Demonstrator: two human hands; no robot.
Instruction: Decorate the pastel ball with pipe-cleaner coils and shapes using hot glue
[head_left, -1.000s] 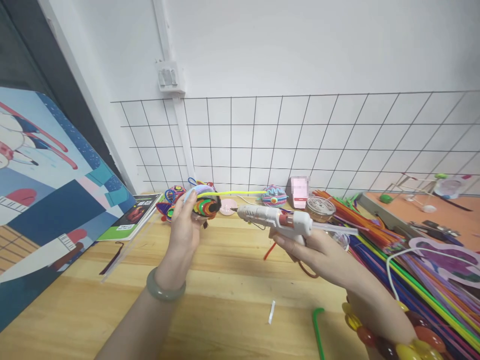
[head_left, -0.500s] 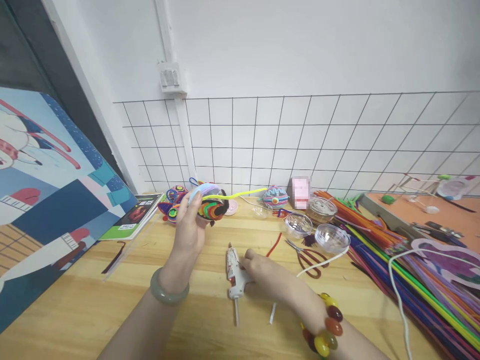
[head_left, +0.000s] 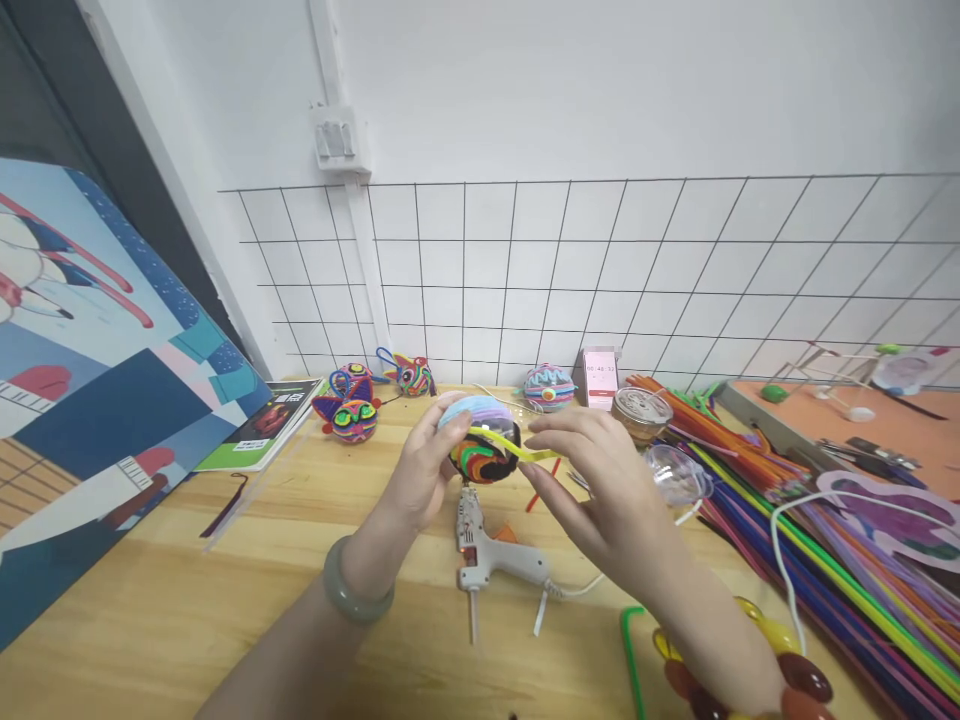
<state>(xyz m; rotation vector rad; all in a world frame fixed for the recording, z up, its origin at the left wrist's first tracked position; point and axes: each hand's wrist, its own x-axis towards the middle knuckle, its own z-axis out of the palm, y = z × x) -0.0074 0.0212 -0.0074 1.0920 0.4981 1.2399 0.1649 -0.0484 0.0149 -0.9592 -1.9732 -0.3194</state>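
My left hand (head_left: 427,460) is wrapped around a ball (head_left: 480,462) covered in coloured pipe cleaners, blue and lilac on top, with orange, green and black swirls at the front. A yellow pipe cleaner (head_left: 501,438) runs across the ball, its left end under my left thumb. Its free end passes between the thumb and fingers of my right hand (head_left: 600,480), just right of the ball. Below the ball a white glue gun (head_left: 480,560) lies on the wooden table, a glue stick poking from its back, with neither hand on it.
Finished pipe-cleaner balls stand at the back, such as a pink-and-blue one (head_left: 550,388) and an owl-like one (head_left: 354,418). Bundles of pipe cleaners (head_left: 795,560) fill the right side. A clear plastic half-shell (head_left: 675,475), a phone (head_left: 600,378) and a green pipe cleaner (head_left: 632,660) are also there.
My right hand has left the glue gun and risen to the yellow pipe cleaner. My left hand has brought the ball right and lower, above the gun's nozzle.
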